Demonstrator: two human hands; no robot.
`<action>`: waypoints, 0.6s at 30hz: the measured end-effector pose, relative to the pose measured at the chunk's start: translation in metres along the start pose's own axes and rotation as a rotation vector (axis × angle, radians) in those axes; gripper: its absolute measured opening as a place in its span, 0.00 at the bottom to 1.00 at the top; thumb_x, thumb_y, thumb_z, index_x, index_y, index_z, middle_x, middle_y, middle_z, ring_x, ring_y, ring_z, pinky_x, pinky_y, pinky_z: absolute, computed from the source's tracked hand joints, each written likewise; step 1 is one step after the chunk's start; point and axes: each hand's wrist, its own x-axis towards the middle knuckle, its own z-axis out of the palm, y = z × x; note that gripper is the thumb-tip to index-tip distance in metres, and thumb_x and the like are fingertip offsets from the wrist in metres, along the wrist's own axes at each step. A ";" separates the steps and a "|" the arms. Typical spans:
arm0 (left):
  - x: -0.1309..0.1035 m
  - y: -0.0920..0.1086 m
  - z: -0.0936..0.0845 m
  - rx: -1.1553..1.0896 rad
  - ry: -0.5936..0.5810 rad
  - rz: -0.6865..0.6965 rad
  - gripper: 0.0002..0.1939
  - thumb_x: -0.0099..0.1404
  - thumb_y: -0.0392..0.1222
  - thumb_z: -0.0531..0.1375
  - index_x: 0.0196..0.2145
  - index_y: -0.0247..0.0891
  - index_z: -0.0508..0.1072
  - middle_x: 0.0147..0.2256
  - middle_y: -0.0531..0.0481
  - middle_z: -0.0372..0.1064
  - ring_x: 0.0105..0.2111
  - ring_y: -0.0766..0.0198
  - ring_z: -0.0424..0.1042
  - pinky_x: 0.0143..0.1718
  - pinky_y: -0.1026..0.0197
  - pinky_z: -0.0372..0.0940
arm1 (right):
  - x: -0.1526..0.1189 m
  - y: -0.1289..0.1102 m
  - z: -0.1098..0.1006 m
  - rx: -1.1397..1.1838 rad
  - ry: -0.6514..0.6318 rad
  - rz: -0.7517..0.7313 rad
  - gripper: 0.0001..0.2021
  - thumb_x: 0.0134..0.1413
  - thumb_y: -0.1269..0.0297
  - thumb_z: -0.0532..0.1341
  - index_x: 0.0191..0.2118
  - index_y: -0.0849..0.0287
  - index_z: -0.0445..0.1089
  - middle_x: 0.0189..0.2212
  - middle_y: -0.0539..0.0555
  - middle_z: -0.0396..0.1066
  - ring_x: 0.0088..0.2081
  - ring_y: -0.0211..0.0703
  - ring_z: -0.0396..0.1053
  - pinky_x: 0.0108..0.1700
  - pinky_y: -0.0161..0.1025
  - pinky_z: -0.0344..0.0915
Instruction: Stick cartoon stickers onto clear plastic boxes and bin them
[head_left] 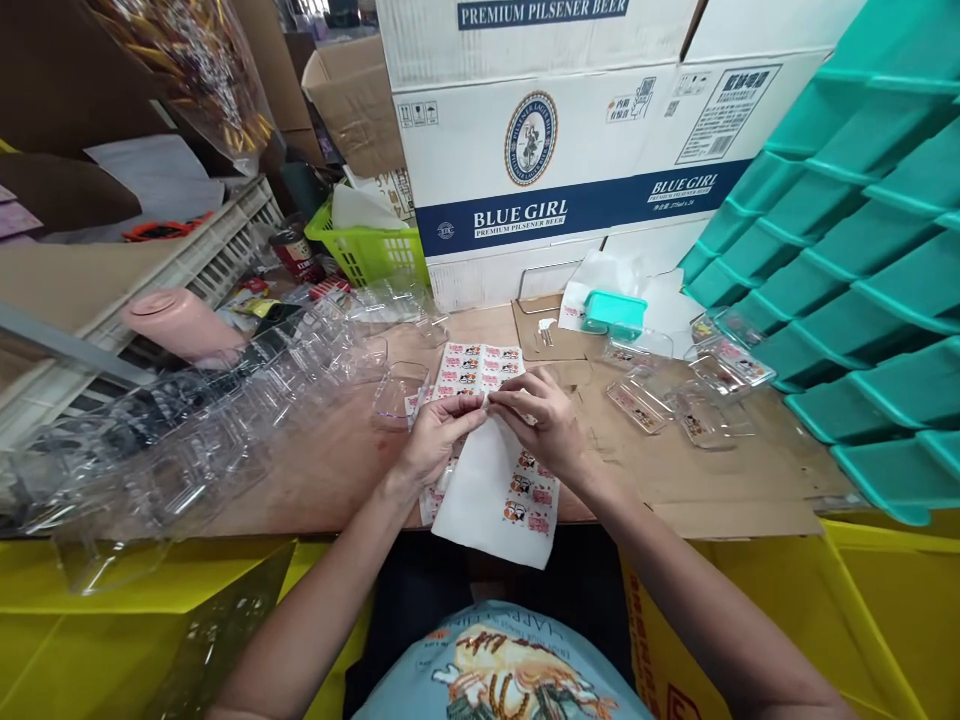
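Both hands meet over the middle of the table, fingertips pinched at the top edge of a white backing sheet (480,490). My left hand (442,435) grips the sheet between thumb and forefinger. My right hand (544,415) pinches close beside it, its fingers closed at the same edge. Part of that sheet carries printed stickers (532,495); its lower edge hangs over the table front. More sticker sheets (461,365) lie flat beneath and behind the hands. A clear plastic lid (401,390) rests just left of them.
Many clear plastic containers (247,410) line the left side. Stickered clear pieces (641,400) and a teal box (615,313) sit at right. Stacked teal trays (870,250) lean at far right. White cartons (585,140) stand behind, beside a green basket (375,250).
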 end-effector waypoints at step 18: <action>0.000 -0.022 -0.002 0.150 0.060 0.172 0.12 0.54 0.42 0.71 0.36 0.36 0.80 0.38 0.47 0.78 0.35 0.65 0.74 0.41 0.62 0.68 | -0.007 -0.002 0.014 0.176 0.131 0.254 0.07 0.59 0.65 0.62 0.30 0.58 0.75 0.28 0.55 0.74 0.31 0.44 0.67 0.37 0.42 0.66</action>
